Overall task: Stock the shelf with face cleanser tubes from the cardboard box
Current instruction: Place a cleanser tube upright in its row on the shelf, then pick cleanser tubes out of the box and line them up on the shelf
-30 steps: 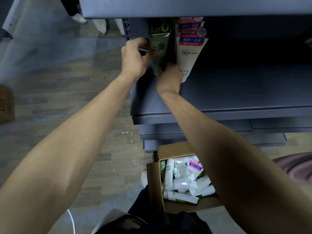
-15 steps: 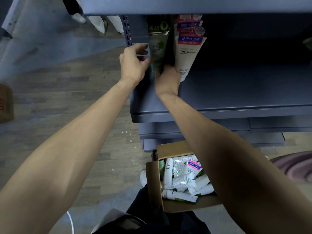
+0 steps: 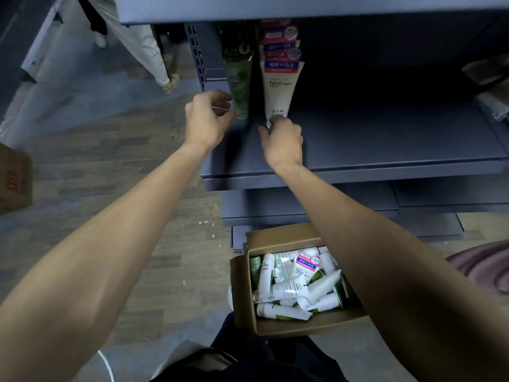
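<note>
A green cleanser tube (image 3: 239,86) and a row of white "Facial" tubes (image 3: 278,89) with pink-and-blue labels stand cap-down at the back left of the dark grey shelf (image 3: 385,150). My left hand (image 3: 208,119) hovers just left of the green tube's cap, fingers loosely curled and holding nothing. My right hand (image 3: 283,142) is at the base of the front white tube, fingertips closed round its cap. Below, the open cardboard box (image 3: 275,235) on the floor holds several white and green tubes (image 3: 289,282) in a loose heap.
Another shelf board overhangs at the top and lower shelves (image 3: 303,205) jut out beneath. A second cardboard box (image 3: 13,177) sits on the wood floor at left. Someone's legs (image 3: 143,51) stand at the upper left. Wrapped items (image 3: 490,86) lie at the shelf's far right.
Both hands have let go of the green tube and drawn back towards me. My right hand has shifted right to the white tube's cap, and my left has dropped lower.
</note>
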